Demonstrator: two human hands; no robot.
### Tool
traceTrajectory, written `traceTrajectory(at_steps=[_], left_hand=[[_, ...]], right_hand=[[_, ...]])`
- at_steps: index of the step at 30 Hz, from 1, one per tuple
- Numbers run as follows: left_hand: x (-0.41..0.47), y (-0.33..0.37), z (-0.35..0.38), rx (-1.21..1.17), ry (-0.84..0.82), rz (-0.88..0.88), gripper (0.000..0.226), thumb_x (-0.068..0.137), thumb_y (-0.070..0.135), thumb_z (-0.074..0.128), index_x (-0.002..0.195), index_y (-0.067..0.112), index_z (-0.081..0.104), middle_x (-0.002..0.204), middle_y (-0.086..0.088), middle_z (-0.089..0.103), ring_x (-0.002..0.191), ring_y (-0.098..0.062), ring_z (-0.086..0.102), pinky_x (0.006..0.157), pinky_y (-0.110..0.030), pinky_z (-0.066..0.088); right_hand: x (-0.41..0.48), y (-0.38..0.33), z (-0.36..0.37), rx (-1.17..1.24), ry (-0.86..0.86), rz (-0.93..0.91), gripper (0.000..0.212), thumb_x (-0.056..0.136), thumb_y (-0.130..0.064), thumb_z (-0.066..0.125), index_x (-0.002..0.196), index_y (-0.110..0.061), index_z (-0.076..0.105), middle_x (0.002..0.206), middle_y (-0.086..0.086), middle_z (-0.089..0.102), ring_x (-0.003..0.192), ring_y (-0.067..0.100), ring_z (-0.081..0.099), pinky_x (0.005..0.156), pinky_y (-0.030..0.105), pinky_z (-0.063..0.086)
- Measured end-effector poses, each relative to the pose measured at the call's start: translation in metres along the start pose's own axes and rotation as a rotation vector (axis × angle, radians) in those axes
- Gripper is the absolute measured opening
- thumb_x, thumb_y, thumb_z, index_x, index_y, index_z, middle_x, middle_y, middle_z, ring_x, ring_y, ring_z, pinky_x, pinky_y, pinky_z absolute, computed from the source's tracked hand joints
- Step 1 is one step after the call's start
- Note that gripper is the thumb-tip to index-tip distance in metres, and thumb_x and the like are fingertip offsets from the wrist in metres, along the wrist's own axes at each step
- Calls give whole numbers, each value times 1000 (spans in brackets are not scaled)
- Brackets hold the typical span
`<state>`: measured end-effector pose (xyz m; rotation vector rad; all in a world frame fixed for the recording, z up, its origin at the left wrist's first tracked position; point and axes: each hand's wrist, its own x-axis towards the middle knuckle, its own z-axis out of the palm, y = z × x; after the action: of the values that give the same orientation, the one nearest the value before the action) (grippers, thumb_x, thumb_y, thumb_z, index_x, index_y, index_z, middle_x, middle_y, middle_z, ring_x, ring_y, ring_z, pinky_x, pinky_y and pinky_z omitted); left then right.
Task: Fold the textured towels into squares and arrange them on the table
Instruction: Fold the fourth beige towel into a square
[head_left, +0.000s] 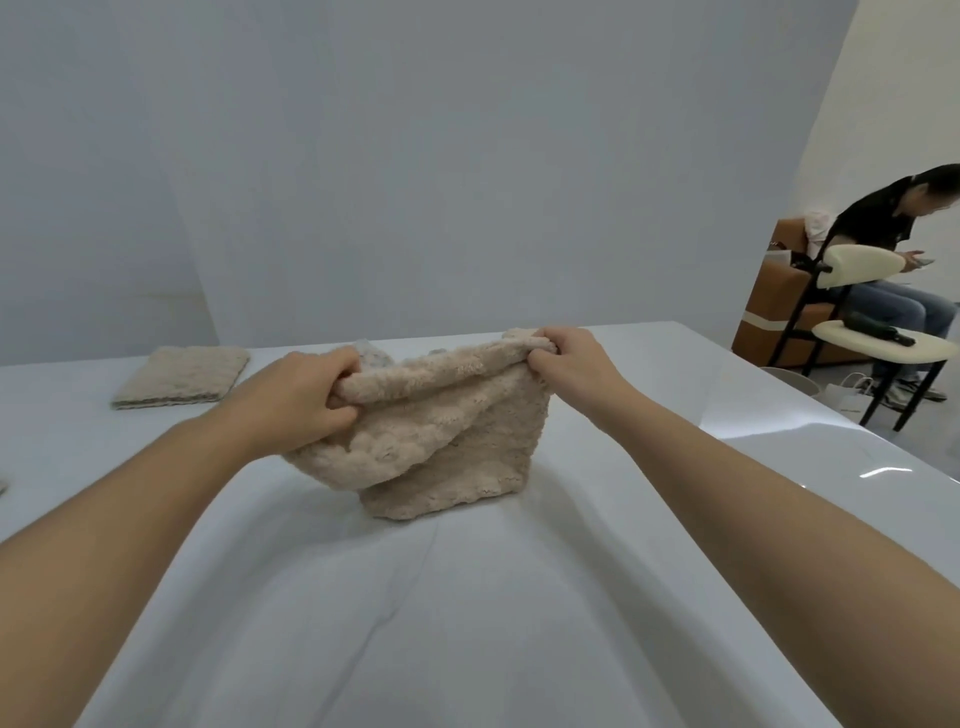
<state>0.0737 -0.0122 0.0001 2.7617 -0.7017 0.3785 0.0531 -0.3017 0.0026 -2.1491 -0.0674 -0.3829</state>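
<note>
A beige textured towel (452, 441) hangs between my hands over the middle of the white table (467, 623), with its lower edge resting on the surface. My left hand (306, 400) grips its upper left corner. My right hand (566, 358) pinches the upper right corner. The cloth sags between them and part of it is doubled over. A second beige towel (184, 375), folded flat into a square, lies at the far left of the table.
The table's right edge (779, 431) runs diagonally toward me. Beyond it stand a cream chair (878, 338) with a dark object on its seat, and a seated person (893, 249). A grey wall rises behind the table. A scrap of fabric (2, 488) shows at the left border.
</note>
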Motion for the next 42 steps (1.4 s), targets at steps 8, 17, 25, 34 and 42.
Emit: traceTrajectory(at_steps=[8, 17, 25, 34, 42], left_hand=[[21, -11, -57, -244, 418, -213, 11, 84, 20, 69, 80, 12, 62, 86, -8, 59, 82, -24, 52, 71, -30, 37], [-33, -2, -36, -790, 245, -192, 37, 84, -1, 55, 64, 27, 70, 60, 13, 62, 62, -3, 55, 63, -15, 45], [-110, -2, 33, -744, -195, -366, 45, 63, 32, 61, 83, -8, 61, 64, -4, 52, 61, -15, 47, 60, -29, 40], [-122, -1, 32, -699, -637, -461, 57, 61, 41, 64, 87, -9, 54, 76, -9, 53, 68, -23, 48, 54, -27, 42], [-115, -2, 44, -705, -526, -513, 27, 88, 19, 63, 71, 6, 45, 67, -8, 43, 60, -20, 43, 52, -25, 38]], right_hand=[[41, -43, -10, 233, 278, 27, 13, 83, -7, 44, 75, -12, 52, 69, 1, 42, 68, 15, 38, 63, 29, 31], [-28, 0, -5, 389, 46, 43, 12, 66, -8, 47, 77, -11, 48, 65, -1, 38, 61, 13, 35, 54, 26, 27], [-104, 61, 8, 306, -462, 248, 11, 63, -10, 48, 69, -19, 47, 60, -7, 41, 55, 10, 35, 50, 19, 28], [-109, 53, -13, 267, -837, 434, 30, 94, -30, 42, 80, -9, 58, 64, 0, 61, 56, 15, 53, 57, 23, 46], [-106, 40, -5, -35, -1099, 283, 39, 79, -43, 66, 103, -14, 70, 91, -2, 71, 80, 13, 64, 79, 29, 53]])
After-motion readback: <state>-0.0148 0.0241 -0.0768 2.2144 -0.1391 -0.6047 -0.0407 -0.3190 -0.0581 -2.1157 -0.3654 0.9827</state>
